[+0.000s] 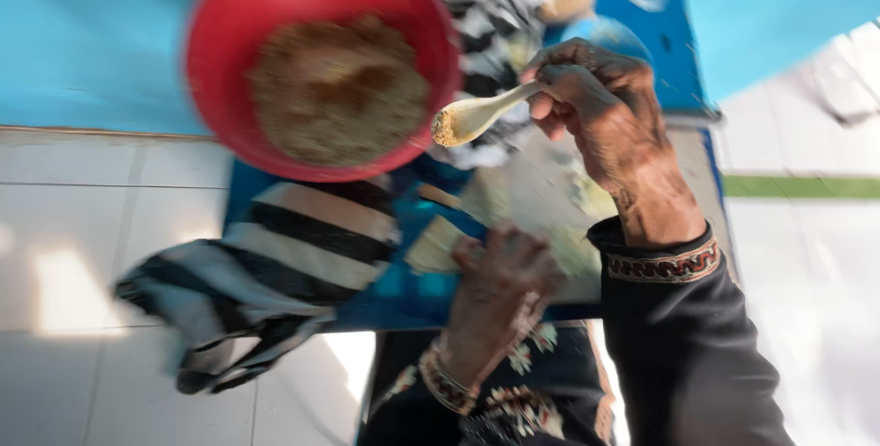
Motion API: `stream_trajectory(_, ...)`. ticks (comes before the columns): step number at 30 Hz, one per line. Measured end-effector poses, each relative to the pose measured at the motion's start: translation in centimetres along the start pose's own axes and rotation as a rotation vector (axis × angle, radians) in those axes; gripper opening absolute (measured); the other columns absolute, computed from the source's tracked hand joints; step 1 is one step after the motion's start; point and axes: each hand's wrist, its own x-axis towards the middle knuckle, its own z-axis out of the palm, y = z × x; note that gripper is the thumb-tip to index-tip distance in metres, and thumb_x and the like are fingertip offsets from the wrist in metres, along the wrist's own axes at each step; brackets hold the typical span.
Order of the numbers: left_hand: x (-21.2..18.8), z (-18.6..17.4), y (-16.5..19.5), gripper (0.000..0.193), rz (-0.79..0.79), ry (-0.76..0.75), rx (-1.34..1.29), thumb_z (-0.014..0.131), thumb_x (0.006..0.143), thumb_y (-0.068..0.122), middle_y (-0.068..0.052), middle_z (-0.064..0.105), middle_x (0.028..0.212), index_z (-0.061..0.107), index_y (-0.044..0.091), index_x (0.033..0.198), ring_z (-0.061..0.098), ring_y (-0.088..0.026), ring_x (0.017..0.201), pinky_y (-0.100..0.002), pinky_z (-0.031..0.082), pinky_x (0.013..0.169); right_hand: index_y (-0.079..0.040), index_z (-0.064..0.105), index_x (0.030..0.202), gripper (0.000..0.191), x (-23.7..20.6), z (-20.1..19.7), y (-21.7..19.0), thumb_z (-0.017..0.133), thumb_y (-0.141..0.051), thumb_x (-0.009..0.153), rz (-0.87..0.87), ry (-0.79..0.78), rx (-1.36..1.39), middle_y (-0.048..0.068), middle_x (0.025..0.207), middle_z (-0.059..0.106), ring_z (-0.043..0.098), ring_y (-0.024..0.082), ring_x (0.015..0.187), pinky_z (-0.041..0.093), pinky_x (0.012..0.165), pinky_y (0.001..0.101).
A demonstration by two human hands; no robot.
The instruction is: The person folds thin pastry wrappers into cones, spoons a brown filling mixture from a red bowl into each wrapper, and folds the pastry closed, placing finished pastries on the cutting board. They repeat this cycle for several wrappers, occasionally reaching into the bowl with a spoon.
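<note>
White floor tiles (pixel 110 226) meet a blue wall. Left to right: a striped cloth (pixel 275 272), a red bowl (pixel 321 61) still mostly full of brown filling, the left hand (pixel 500 295) pressing a pale wrapper (pixel 435 244) flat, the right hand (pixel 596 107) gripping a loaded spoon (pixel 472 118). Wrapping appears barely begun. No labels visible.

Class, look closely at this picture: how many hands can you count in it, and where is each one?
2. The right hand is raised beside the red bowl, gripping a wooden spoon. The left hand is lower down, resting on pale sheets over the blue surface. Blur could hide more.
</note>
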Motion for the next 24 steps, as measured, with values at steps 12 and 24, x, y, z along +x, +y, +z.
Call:
stream_trajectory(12, 0.9, 2.1, 2.5, 0.028, -0.087, 0.070, -0.077, 0.076, 0.088, 0.022, 0.005, 0.068, 0.121, 0.068, 0.019, 0.115, 0.050, -0.021, 0.124, -0.051, 0.025, 0.101, 0.004, 0.066, 0.112, 0.018, -16.9, -16.8, 7.5, 0.051, -0.004, 0.107, 0.076, 0.109, -0.234, 0.008, 0.087, 0.066, 0.058, 0.009, 0.074, 0.048, 0.065, 0.0231)
stream_trajectory(24, 1.2, 4.7, 3.4, 0.038, -0.124, 0.060, 0.027, 0.082, 0.083, 0.036, 0.002, 0.065, 0.124, 0.069, 0.013, 0.111, 0.042, -0.030, 0.132, -0.057, 0.024, 0.106, -0.003, 0.066, 0.112, 0.020, -18.0, -17.7, 8.8, 0.060, 0.008, 0.097, -0.207, -0.084, -0.514, 0.008, 0.097, 0.071, 0.072, 0.012, 0.088, 0.059, 0.074, 0.0262)
